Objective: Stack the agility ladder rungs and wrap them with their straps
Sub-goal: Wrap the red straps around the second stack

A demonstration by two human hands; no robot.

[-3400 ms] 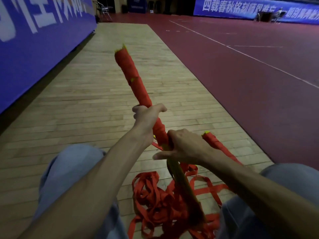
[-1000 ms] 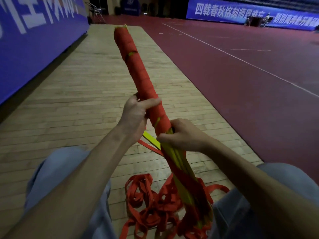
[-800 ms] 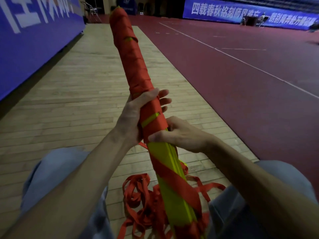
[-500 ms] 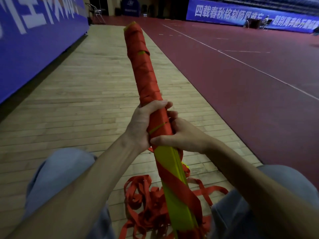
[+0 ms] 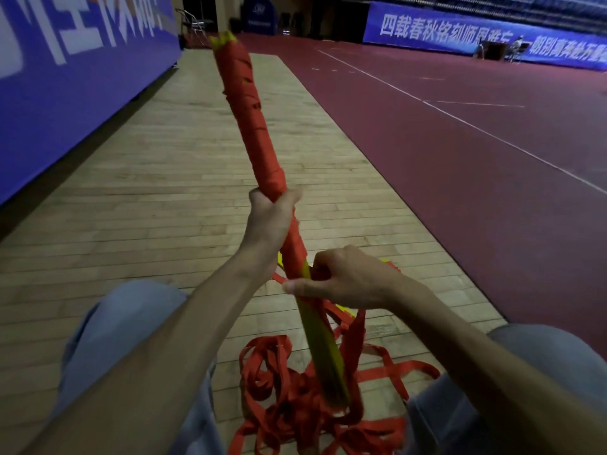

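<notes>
Indoors, over wooden floor (image 5: 157, 198), left hand (image 5: 272, 221) and right hand (image 5: 348, 279) clench wrapped rungs (image 5: 320, 339)

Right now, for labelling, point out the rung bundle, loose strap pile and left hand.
rung bundle (image 5: 253, 126), head view, wrapped upper part.
strap pile (image 5: 290, 417), head view, floor tangle.
left hand (image 5: 269, 221), head view, back.

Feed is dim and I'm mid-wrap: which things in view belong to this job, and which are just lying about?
In the job:
- rung bundle, gripped by the left hand
- red strap, mostly loose on the floor, held at the bundle by the right hand

Just lying about:
- blue banner along the left
- folding chair far back
- far banner
</notes>
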